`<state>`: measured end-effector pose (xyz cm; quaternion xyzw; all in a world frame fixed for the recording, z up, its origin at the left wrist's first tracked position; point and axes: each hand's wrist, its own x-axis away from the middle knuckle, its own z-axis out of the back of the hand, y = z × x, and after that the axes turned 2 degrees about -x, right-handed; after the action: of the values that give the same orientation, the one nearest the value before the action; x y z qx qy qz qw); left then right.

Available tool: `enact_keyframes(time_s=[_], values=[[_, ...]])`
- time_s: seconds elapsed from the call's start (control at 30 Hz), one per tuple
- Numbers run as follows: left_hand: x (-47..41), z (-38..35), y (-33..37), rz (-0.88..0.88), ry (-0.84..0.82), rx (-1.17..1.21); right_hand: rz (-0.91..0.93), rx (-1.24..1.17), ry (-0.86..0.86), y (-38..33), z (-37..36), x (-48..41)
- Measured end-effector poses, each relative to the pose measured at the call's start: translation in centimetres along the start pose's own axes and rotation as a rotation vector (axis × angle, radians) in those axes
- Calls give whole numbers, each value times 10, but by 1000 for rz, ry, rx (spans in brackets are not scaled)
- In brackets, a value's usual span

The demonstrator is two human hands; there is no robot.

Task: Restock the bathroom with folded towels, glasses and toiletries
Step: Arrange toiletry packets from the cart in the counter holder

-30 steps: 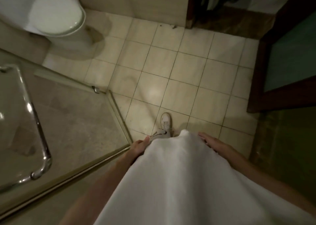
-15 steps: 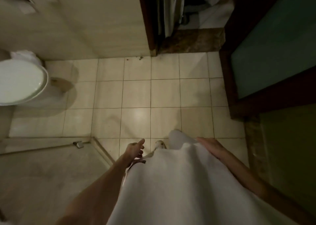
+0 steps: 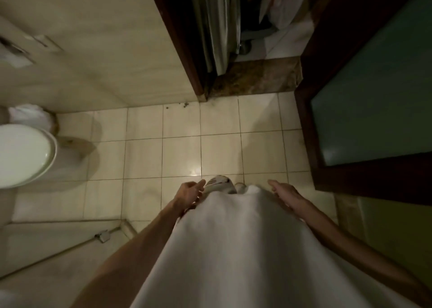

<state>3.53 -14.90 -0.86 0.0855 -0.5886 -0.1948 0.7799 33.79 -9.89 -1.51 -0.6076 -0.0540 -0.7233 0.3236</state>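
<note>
**Towel still in the arms, nothing yet seen restocked**

At the far left stands the toilet (image 3: 23, 154), lid down, with a white bundle behind it that may be a lined bin; it is too dim to tell. Nearer, the shower threshold (image 3: 70, 244) runs along the tiled floor (image 3: 145, 158). No towel rail, shelf or bench shows, and no glasses or toiletries either, so whether any of those are already in place cannot be judged from here.

The left hand (image 3: 190, 194) sits at the left edge of the white towel (image 3: 245, 249), its fingers (image 3: 201, 184) loosely spread and pointing forward; whether the lower ones grip the cloth underneath cannot be told. The towel lies draped over the forearms, close to the body, hanging toward a white shoe (image 3: 221, 183) below. The right hand (image 3: 286, 194) rests against the towel's right edge, fingers together and extended, flat rather than pinching.

Further right are the dark wooden door (image 3: 364, 97) and the doorway beside it.

By my reading the towel part is mid-carry: the cloth looks spread, not folded, so folding and placing remain, and then the glasses and toiletries.
</note>
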Motion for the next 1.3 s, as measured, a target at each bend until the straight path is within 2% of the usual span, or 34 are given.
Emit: enact_keyframes(time_s=[0.17,0.27,0.43,0.57,0.7,0.8,0.87,0.97,1.13,1.2,1.3], values=[[-13,27,-3,160,-17,-22,182,47,-49,-119,12,-24],[-37,39,29,175,-28,18,218,53,-43,-172,22,-46],[-94,56,143,77,-73,48,169,139,41,-209,56,-67],[-121,61,257,-49,-139,7,97,327,19,-210,89,-69],[-150,61,357,-200,-180,-42,124,555,13,-210,123,-91],[-173,59,408,-235,-174,-72,82,481,-30,-241,140,-108],[-189,59,429,-229,-157,-93,88,341,45,-278,157,-119],[-208,61,437,-128,-119,-84,51,90,83,-343,184,-145],[-226,82,441,-6,46,-88,170,-27,50,-453,220,-192],[-228,95,455,11,49,-21,251,-8,-24,-501,227,-200],[-236,110,496,-30,40,-55,345,-42,-90,-570,233,-207]])
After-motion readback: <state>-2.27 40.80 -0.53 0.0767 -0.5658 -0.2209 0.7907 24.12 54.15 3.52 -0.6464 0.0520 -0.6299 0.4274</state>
